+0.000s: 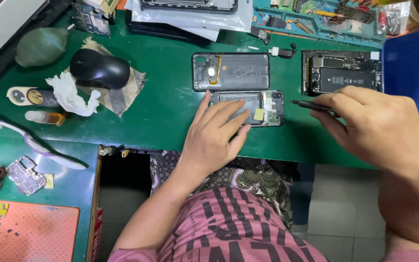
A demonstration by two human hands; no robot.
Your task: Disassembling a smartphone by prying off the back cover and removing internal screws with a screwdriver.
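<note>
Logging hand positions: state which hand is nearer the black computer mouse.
Left. The left hand rests on the opened phone, to the right of the mouse; the right hand is farther right, holding a dark tool.

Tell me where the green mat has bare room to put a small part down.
Bare green mat lies between the computer mouse and the opened phone under the left hand. The far edge, by the tool tray, is crowded.
</note>
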